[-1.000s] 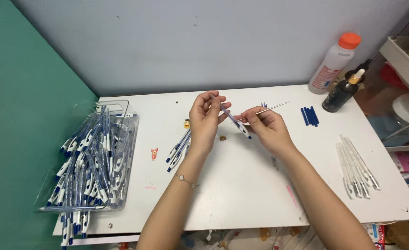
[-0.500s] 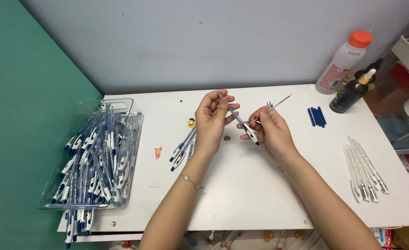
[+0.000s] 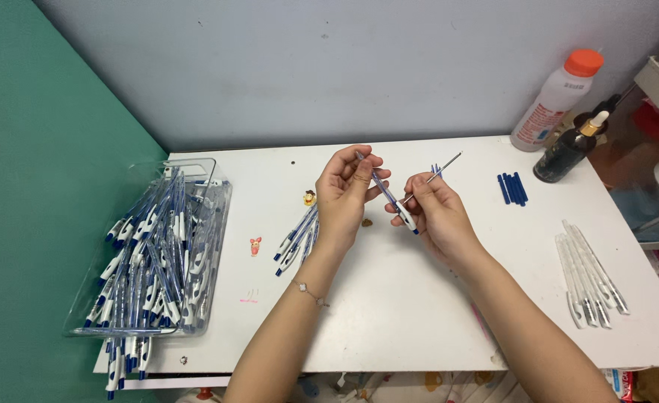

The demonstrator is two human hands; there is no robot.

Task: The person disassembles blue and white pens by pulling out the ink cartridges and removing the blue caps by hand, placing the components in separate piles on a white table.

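Observation:
Over the middle of a white table (image 3: 389, 313), my left hand (image 3: 348, 195) pinches the upper end of a blue-and-white pen (image 3: 389, 195) held at a slant. My right hand (image 3: 435, 216) grips that pen's lower white end and also holds a thin refill (image 3: 443, 168) that sticks out up and to the right. Just left of my left wrist, a few assembled pens (image 3: 296, 239) lie on the table.
A clear plastic tray (image 3: 211, 261) heaped with blue-and-white pens sits at the left. Dark blue pen parts (image 3: 512, 188) lie right of my hands, clear pen barrels (image 3: 589, 275) near the right edge. A white bottle with orange cap (image 3: 557, 98) and a dark dropper bottle (image 3: 572, 149) stand at the back right.
Both hands stay together over the table's middle; the pen between them has turned a little and the refill tip in my right hand has shifted slightly.

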